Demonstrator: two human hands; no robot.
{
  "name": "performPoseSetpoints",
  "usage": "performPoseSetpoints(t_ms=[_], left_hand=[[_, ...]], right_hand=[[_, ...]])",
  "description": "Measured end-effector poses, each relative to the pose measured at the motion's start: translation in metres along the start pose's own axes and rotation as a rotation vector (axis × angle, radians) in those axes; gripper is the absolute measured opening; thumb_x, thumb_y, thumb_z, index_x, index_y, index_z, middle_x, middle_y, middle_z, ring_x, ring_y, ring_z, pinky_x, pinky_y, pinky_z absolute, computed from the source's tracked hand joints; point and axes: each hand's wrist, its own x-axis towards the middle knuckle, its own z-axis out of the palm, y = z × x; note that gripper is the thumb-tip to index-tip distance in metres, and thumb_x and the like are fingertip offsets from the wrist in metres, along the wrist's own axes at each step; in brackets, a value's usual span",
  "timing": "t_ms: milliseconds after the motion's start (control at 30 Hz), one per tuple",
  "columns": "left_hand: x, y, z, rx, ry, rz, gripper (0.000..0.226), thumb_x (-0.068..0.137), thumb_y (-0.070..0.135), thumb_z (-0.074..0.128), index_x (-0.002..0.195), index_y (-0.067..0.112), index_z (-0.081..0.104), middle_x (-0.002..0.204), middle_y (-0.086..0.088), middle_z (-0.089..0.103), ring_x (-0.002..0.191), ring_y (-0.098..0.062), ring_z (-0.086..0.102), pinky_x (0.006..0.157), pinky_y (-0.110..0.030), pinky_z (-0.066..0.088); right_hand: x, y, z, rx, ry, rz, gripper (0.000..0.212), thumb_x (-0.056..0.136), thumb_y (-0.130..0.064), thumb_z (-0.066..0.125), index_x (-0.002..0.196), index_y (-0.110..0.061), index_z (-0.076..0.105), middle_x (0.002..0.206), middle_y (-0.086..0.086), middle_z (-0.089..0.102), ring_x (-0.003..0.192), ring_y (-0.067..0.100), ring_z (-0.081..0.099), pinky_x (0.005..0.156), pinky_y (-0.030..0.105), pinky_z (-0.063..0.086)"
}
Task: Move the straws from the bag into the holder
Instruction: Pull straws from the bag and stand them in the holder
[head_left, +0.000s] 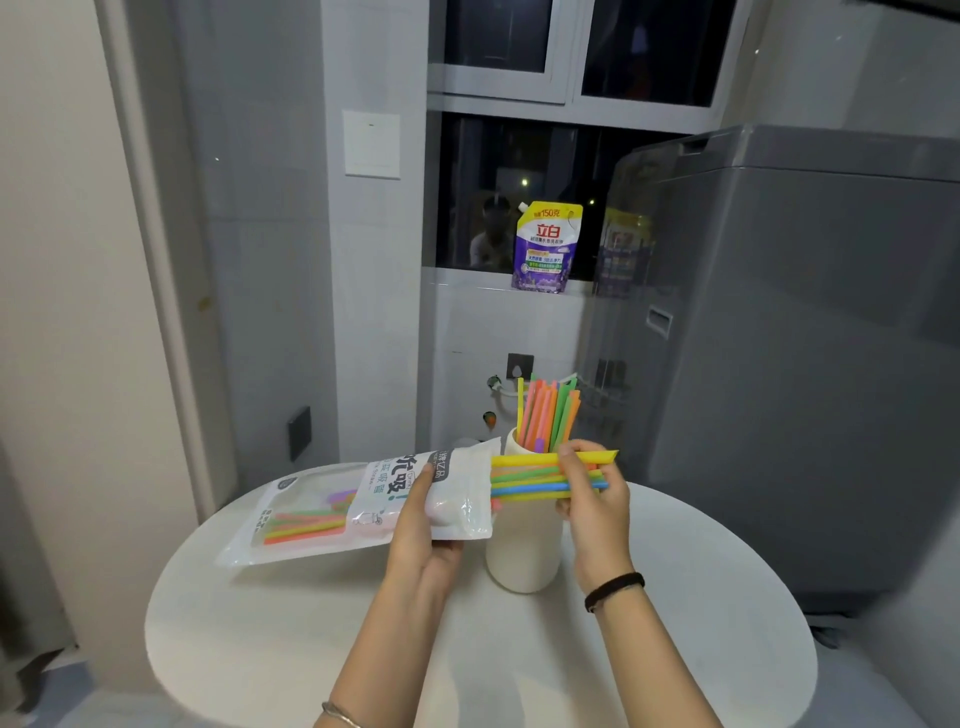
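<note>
I see left hand (426, 519) gripping bag (358, 506) near its mouth, over table (260, 623) | right hand (592, 499) pinching straws (524, 475) sticking from bag mouth, level, across holder (522, 551) | other straws upright in holder, some inside bag

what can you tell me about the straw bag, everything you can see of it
The straw bag is a flat white plastic pouch with dark printed characters and a clear window showing orange, yellow, green and purple straws inside. It lies nearly level above the table, mouth to the right. The left hand grips it near the mouth, where a straw bundle sticks out, pinched by the right hand.
</note>
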Motion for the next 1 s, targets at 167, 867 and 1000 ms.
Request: performPoseSetpoints(t_ms=[167,867,1000], left_hand=[[0.001,0.001,0.000,-0.041,0.029,-0.002,0.007,0.090,0.015,0.061,0.095,0.012,0.056,0.058,-0.005,0.073,0.048,-0.021,0.070,0.037,-0.042,0.055],[-0.004,-0.013,0.006,-0.056,0.015,-0.059,0.041,0.093,0.017,0.057,0.133,0.009,0.050,0.089,-0.012,0.069,0.075,-0.028,0.066,0.043,-0.042,0.057],[-0.006,-0.008,0.006,-0.110,0.039,-0.068,0.023,0.090,0.018,0.062,0.112,0.013,0.056,0.064,-0.007,0.074,0.049,-0.020,0.070,0.038,-0.036,0.054]], right_hand=[[0.001,-0.007,-0.001,0.131,0.067,-0.006,0.003,0.086,-0.029,0.063,0.087,-0.027,0.065,0.067,-0.013,0.068,0.062,0.001,0.064,0.050,0.018,0.047],[-0.010,0.007,0.028,0.006,-0.019,0.005,0.022,0.089,-0.020,0.060,0.072,-0.006,0.059,0.070,0.001,0.063,0.063,0.007,0.063,0.055,0.014,0.048],[0.004,-0.018,0.027,0.230,0.013,0.044,0.046,0.094,-0.026,0.049,0.049,-0.017,0.049,0.056,-0.003,0.060,0.063,0.013,0.059,0.069,0.025,0.048]])
